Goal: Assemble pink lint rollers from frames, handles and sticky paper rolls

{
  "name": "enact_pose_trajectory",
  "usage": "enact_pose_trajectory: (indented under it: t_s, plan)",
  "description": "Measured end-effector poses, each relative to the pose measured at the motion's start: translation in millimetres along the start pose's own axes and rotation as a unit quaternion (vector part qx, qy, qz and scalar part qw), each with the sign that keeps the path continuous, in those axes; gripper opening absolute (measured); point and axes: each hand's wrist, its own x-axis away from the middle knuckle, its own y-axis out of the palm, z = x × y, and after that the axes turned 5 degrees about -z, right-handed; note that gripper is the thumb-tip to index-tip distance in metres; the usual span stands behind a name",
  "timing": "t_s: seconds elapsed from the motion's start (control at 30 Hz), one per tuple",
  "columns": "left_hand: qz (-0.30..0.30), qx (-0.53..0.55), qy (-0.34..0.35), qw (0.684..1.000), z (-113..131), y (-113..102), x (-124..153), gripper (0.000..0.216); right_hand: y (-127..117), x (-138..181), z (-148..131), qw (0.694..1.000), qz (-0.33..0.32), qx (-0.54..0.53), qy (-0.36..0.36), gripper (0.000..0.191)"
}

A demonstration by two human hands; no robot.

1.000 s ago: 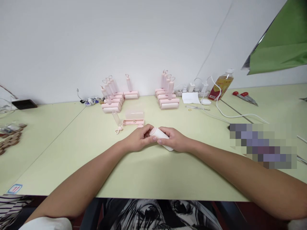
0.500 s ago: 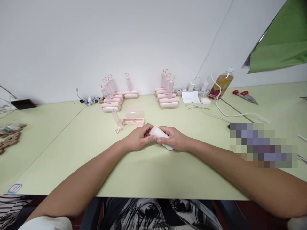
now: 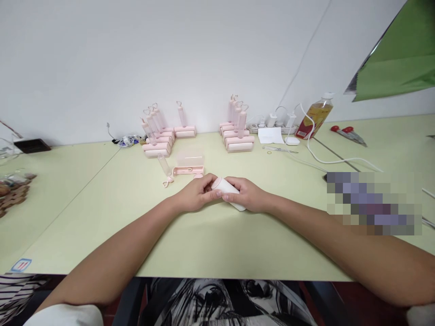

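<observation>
Both my hands meet at the middle of the pale green table [image 3: 210, 244]. My right hand [image 3: 249, 195] is wrapped round a white roller with a pink end cap [image 3: 224, 186], which lies tilted on the table. My left hand [image 3: 196, 193] pinches the pink end of that roller with its fingertips. Just behind my hands lie a pink frame with a clear cover [image 3: 189, 166] and a clear handle with a heart-shaped loop [image 3: 165, 168].
Two groups of finished pink lint rollers [image 3: 159, 136] [image 3: 238, 131] stand at the back. A power strip with chargers [image 3: 272, 124], a white cable [image 3: 326, 158], an oil bottle [image 3: 314, 118] and red scissors [image 3: 348, 135] lie right. Brown pieces [image 3: 13, 194] sit at left.
My hands and the roller have stayed in place. The view has tipped slightly, nothing else has moved.
</observation>
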Motion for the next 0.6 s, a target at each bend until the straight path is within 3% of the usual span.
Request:
enact_pose_trajectory:
  t_s: [0.6]
  plan:
    - [-0.003,0.001,-0.001,1.0,-1.5,0.1,-0.7,0.043,-0.5,-0.4,-0.9,1.0,0.0,0.002,-0.011,0.034]
